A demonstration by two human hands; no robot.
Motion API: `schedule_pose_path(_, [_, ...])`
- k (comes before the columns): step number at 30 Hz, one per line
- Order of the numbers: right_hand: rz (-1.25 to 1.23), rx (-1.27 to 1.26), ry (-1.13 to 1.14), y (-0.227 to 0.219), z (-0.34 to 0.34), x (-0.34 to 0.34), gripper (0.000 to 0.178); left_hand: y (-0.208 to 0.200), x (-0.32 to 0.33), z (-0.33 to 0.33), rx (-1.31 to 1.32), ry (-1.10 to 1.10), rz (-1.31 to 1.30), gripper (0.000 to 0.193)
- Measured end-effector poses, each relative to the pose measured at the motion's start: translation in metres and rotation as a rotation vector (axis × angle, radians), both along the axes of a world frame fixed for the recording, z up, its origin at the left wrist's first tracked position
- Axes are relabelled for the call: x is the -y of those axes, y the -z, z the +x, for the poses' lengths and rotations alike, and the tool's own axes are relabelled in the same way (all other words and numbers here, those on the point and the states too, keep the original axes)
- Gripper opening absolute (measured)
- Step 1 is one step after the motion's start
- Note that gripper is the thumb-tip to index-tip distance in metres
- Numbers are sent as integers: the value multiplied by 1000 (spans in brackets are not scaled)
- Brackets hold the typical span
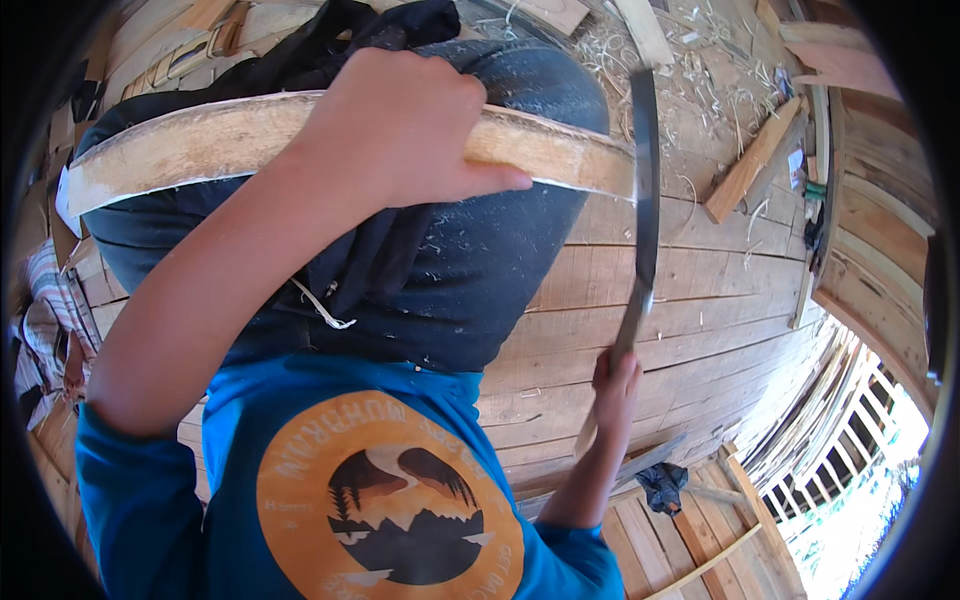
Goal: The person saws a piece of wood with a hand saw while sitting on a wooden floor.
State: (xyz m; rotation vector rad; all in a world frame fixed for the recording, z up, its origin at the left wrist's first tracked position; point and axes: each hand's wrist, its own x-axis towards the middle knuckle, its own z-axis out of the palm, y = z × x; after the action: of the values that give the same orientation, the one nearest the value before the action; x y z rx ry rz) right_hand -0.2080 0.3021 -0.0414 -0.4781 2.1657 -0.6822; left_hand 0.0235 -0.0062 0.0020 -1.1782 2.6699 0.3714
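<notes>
Left hand [400,130] clamped over the pale wooden strip [550,152], thumb along its near edge! Right hand [617,385], nearer and to the right, is wrapped round the handle of a long-bladed knife [647,170]; its blade is at the strip's right end, and whether those 2 touch, I can't tell. The strip lies left to right across 2 dark-trousered thighs [470,270]. Farther right, curled shavings [690,110] litter the plank floor [590,290] beside a wooden block [755,160].
</notes>
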Motion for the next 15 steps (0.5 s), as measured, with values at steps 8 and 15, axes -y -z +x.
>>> schedule_pose_path(8, [-64, -57, -157, 7, 1, 61, 55, 1, -2, -1, -29, 8, -62, 72])
schedule_pose_path(15, [17, 65, -122, -11, 0, 5, 62, -4, 0, 4, 1, 46, -30, 73])
